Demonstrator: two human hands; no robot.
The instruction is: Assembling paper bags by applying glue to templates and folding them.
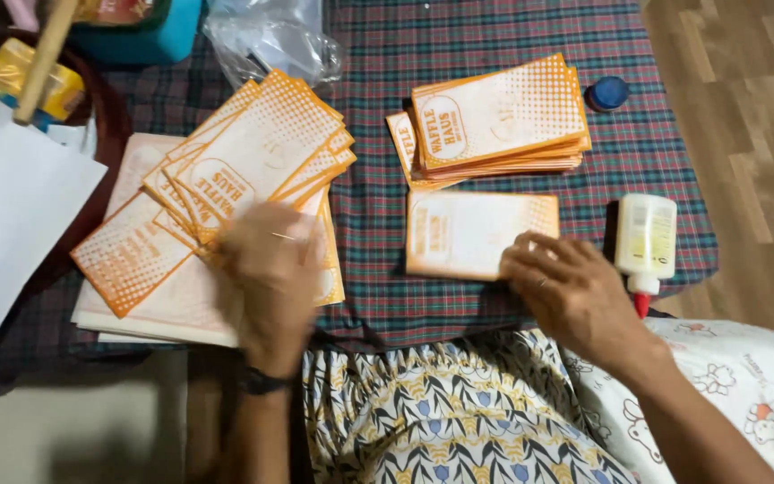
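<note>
Orange paper sleeves (pixel 253 170) lie fanned on the plaid cloth (pixel 378 215); the left hand (pixel 266 273) rests flat on them, fingers loose. The right hand (pixel 571 287) presses one sleeve (pixel 472 233), gripping nothing, beside a white glue bottle (pixel 645 237).

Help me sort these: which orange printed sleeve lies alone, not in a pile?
The single sleeve under the right hand, below the neat stack.
</note>
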